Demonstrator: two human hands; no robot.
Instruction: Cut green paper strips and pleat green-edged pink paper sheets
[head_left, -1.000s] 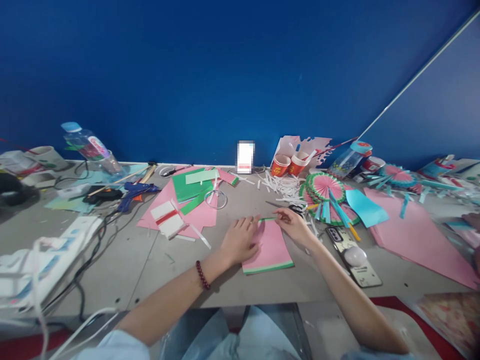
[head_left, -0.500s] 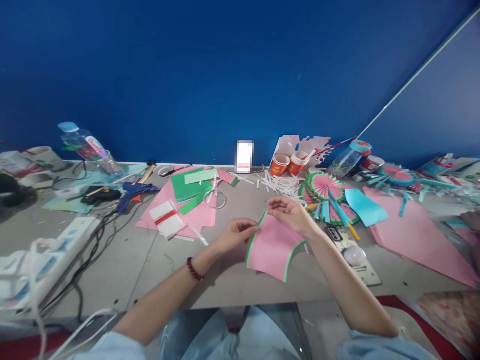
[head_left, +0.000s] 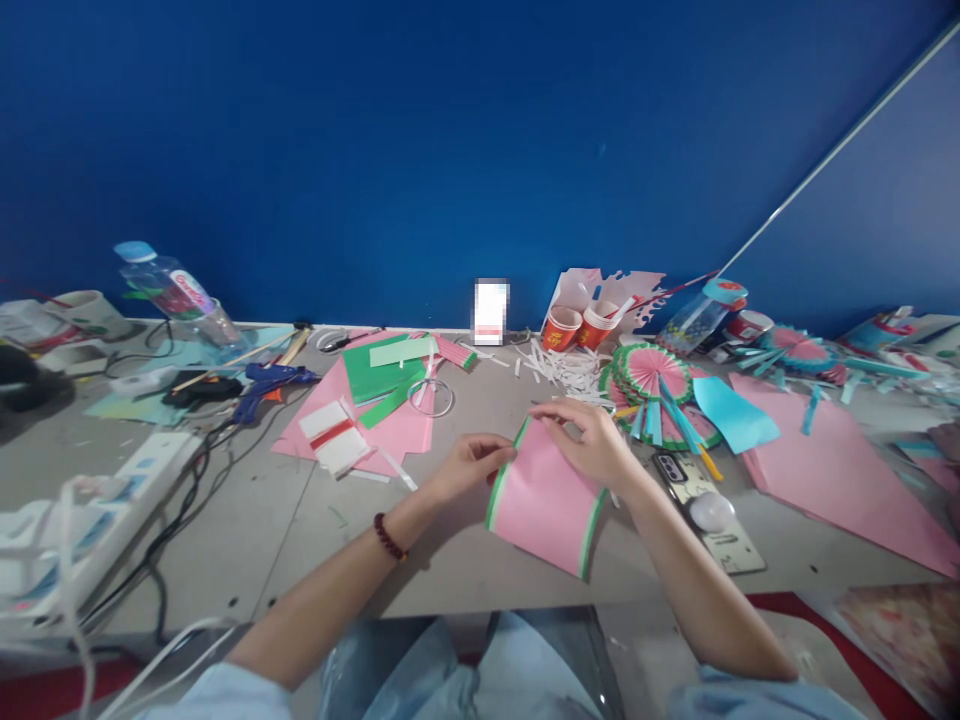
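A pink sheet of paper (head_left: 547, 500) with green strips along two opposite edges is held up between both hands, above the near part of the table. My left hand (head_left: 472, 467) pinches its left green edge between thumb and fingers. At the top edge, my right hand (head_left: 589, 440) grips the sheet, its fingers over the upper corner and its thumb partly hidden. The sheet's lower part curves down freely. Beyond my right hand lies a pleated pink and green paper fan (head_left: 649, 378) with blue strips on it.
Left of centre, green paper (head_left: 382, 370) lies on pink sheets beside a metal ring (head_left: 430, 398). A blue glue gun (head_left: 270, 388) and a power strip (head_left: 142, 500) with cables are at left. Red paper cups (head_left: 561, 328), white shreds, a phone (head_left: 709, 515) and a pink stack (head_left: 832, 465) stand or lie to the right.
The pink sheet has turned a little, so more of its face shows and its lower edge hangs lower. My right hand has shifted slightly along the top edge; my left hand stays nearly in place.
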